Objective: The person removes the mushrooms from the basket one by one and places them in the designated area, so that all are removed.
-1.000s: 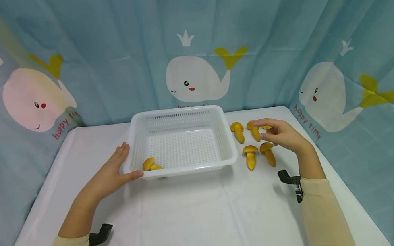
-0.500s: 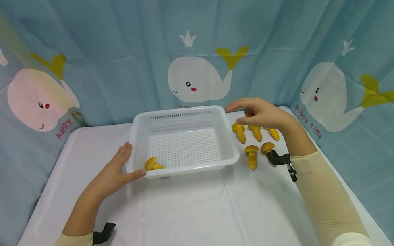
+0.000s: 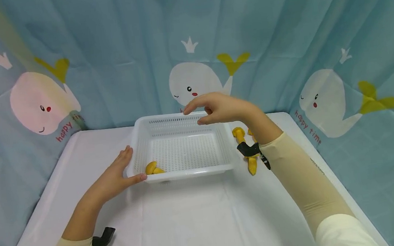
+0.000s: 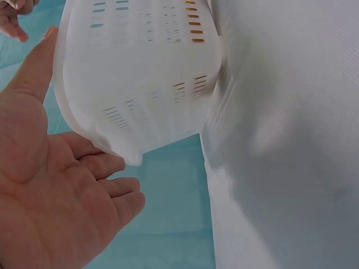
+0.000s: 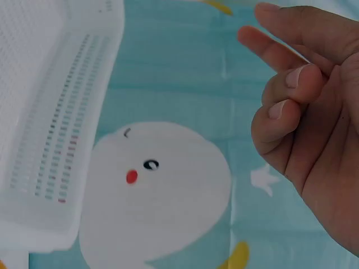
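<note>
A white perforated plastic basket [image 3: 184, 174] stands on the table, with a yellow mushroom [image 3: 151, 167] in its front left corner. My left hand [image 3: 113, 177] rests on the basket's left end, thumb at the front rim. In the left wrist view, that hand's [image 4: 67, 185] fingers lie loosely along the rim. Above the basket's back right part hovers my right hand [image 3: 221, 108], fingers lightly bent. Nothing shows between its fingertips in the right wrist view. To the right of the basket lie more yellow mushrooms [image 3: 252, 166], partly hidden by the right forearm.
A white cloth [image 3: 190, 221] covers the table. Close behind and at both sides hangs a blue curtain [image 3: 123, 86] printed with whales. A black wrist mount [image 3: 248, 149] sticks out from the right sleeve, another mount [image 3: 104, 237] from the left.
My right hand has moved left from over the mushrooms on the table to above the basket, its forearm now covering some of them. The left hand keeps its place on the basket.
</note>
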Demonstrator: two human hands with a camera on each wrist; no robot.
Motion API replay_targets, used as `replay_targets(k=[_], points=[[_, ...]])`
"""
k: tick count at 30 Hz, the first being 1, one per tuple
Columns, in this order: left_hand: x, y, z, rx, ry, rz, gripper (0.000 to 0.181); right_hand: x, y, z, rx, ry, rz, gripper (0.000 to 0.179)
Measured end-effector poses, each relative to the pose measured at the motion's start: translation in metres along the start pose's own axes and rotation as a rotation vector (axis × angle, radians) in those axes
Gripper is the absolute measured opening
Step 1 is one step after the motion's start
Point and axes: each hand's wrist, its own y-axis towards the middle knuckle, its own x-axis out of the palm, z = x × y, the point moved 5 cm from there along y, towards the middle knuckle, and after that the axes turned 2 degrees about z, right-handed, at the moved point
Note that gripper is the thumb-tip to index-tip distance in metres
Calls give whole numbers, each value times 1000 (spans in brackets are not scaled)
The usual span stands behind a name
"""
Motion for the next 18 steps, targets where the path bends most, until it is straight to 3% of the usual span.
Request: replay_targets(k=[7, 18], points=[[3, -1, -2, 3, 16, -2, 125, 26, 43, -8, -41, -43, -107, 42], [0, 2, -1, -16, 6, -11, 126, 75, 101, -1, -60, -114, -266, 45]])
